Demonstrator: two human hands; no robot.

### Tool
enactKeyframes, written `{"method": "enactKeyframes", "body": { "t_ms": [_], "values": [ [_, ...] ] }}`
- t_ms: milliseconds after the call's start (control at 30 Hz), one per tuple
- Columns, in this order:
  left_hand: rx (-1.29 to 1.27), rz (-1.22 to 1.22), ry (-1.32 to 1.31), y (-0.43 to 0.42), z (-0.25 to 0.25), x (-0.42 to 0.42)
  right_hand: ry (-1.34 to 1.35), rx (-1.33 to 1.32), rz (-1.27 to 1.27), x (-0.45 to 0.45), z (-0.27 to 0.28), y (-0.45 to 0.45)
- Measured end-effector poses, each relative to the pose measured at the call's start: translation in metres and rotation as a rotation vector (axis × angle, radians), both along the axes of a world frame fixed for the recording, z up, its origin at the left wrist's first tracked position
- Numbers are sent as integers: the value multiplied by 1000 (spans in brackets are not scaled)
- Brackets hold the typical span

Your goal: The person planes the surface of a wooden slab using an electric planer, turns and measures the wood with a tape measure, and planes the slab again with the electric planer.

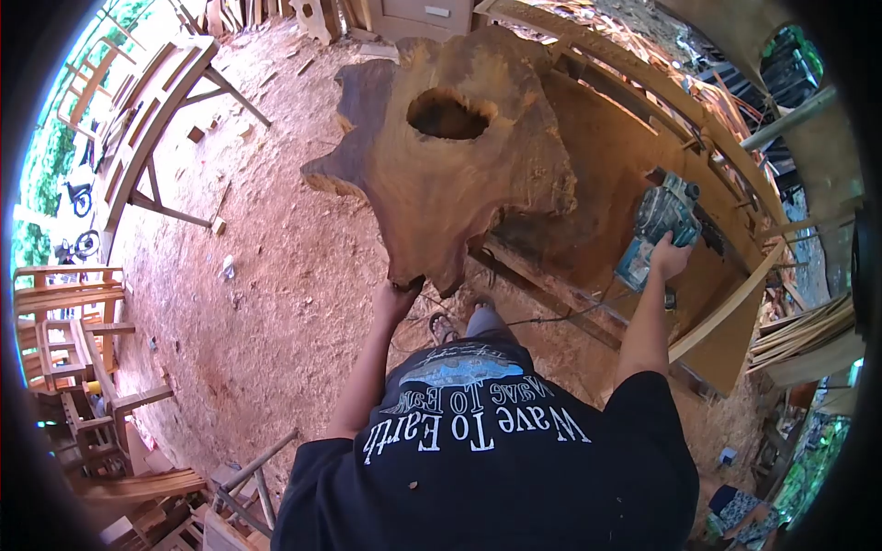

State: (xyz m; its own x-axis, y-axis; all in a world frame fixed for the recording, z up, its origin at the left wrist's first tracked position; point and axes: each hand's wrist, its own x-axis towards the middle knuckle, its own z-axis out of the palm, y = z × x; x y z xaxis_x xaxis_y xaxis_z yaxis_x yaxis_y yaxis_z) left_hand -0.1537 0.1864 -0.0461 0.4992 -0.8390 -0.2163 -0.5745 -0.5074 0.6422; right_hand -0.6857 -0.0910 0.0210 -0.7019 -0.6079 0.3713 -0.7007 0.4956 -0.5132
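An irregular wooden slab [459, 174] with a dark oval hole near its far end lies over the left part of a brown wooden workbench [588, 119]. At the slab's near tip is my left hand [398, 298], its fingers wrapped round the edge and partly hidden under it. On the right, my right hand [673, 257] is closed on the teal power tool [660, 220], which rests on or just above the bench. A thin cord runs from near the tool toward my feet.
Wooden racks with curved pieces [147, 138] stand at the left, above a ground covered in sawdust [248, 266]. Chair frames [69, 340] are at the lower left. Thin wood strips [804, 335] lie at the right. My sandalled foot [443, 328] is near the bench.
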Motion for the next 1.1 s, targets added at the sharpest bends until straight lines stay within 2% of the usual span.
{"method": "enactKeyframes", "body": {
  "t_ms": [133,167,267,300,400,433,933,1100],
  "values": [
    [125,7,-20,-3,20,-2,21,17,-8,3,3,2],
    [70,0,-8,-1,9,1,38,19,-9,2,2,1],
    [65,4,-83,-1,19,-3,17,3,1,0,-1,1],
    [-18,-12,-141,-1,13,-3,5,2,3,1,-1,1],
    [70,-42,-42,-1,3,2,-22,-2,5,3,2,1],
    [-23,-7,-108,0,-14,2,-27,-7,6,4,3,2],
    [22,-27,-56,-1,25,-2,16,-26,1,-1,-4,0],
    [-25,-54,-32,-1,9,1,31,-28,7,-1,-4,-1]
  ]
}}
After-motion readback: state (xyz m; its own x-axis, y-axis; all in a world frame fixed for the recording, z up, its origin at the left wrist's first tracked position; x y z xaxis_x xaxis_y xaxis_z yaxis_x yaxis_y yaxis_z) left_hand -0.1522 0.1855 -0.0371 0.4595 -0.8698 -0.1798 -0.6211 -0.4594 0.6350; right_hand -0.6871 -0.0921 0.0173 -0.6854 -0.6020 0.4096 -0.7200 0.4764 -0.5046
